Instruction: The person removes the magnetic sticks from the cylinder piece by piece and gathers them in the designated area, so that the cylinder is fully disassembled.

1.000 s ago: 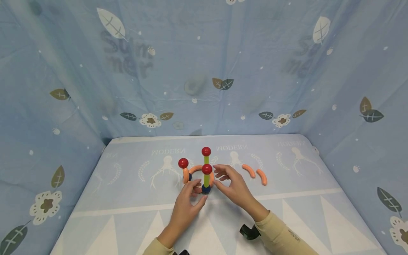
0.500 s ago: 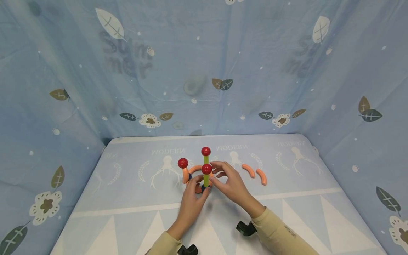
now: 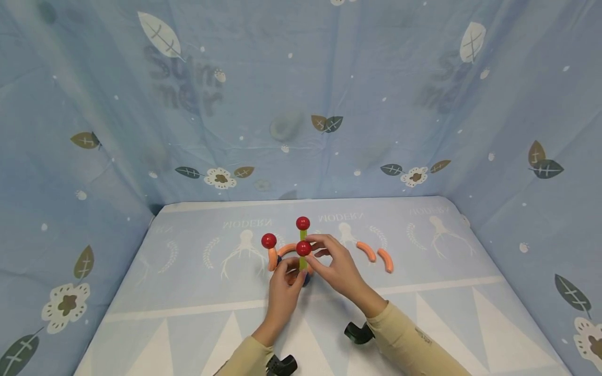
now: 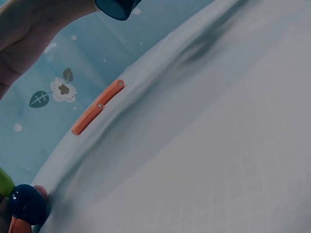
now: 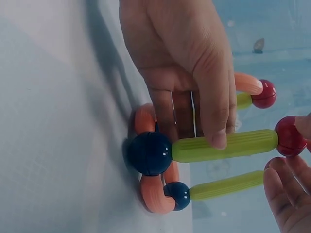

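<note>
A small structure of rods and balls stands on the table, its base a ring of curved orange rods with dark blue balls. My left hand pinches the upright green rod nearest me, just above its blue ball. Thumb and fingers of my right hand hold the red ball on top of that rod. Behind it rises a second green rod topped by another red ball. To the left, a third red ball sits on an upright curved orange rod.
Two loose curved orange rods, a left one and a right one, lie right of the structure on the patterned tablecloth. A blue printed curtain encloses the table's back and sides. Dark devices hang at both wrists.
My left hand has moved up and inward from beside the blue ball to grip the near green rod. My right hand has moved left and closed its fingers on the near red ball.
</note>
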Available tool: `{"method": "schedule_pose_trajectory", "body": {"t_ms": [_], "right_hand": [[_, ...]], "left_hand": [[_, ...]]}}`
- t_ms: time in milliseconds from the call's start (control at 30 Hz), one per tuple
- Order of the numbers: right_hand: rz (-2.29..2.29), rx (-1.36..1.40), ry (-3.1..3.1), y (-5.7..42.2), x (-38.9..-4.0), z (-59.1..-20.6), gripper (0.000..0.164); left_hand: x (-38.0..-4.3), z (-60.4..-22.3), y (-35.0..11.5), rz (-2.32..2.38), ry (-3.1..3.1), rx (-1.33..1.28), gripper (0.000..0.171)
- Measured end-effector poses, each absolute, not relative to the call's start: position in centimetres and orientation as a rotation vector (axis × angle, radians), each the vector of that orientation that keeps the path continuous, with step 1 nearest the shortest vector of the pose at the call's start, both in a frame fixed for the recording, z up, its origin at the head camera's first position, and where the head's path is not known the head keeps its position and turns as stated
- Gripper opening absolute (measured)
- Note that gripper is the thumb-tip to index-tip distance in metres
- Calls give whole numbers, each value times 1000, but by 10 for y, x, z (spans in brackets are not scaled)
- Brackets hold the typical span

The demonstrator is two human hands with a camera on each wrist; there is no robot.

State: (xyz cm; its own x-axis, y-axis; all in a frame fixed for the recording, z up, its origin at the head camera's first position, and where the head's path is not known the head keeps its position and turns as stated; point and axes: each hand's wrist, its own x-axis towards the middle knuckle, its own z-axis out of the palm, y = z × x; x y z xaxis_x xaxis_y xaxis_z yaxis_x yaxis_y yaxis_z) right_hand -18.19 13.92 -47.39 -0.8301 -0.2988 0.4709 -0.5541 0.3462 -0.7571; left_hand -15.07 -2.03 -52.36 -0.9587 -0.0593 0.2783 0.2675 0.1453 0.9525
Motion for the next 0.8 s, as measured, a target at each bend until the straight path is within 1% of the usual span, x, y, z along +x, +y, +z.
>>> {"method": "schedule_pose_trajectory", "body": {"t_ms": [67,133,300,433,567,800], "right_hand": [[1486,777,-2353,138,-182,-474,39],[1485,783,-2349,138,-183,-474,37],[1467,776,-2362,137,-184,-474,35],[1449,769,-2372,136,-185,-474,35],[1440,767,-2370,135,-186,-474,34],[1446,770,-2357,134,-185,-474,34]], "left_hand": [[-148,-516,-19,-1898,-2169,-202,26],[-149,-517,-19,-1901,-2163,-199,26],[-158,-541,-19,-1882,-2154,-195,26],[-161,-549,-21,-1891,-2130,-233,25],[-162,-550,-22,-1907,-2132,-247,27],[-161,-547,-23,-1910,-2194,-197,29]]}}
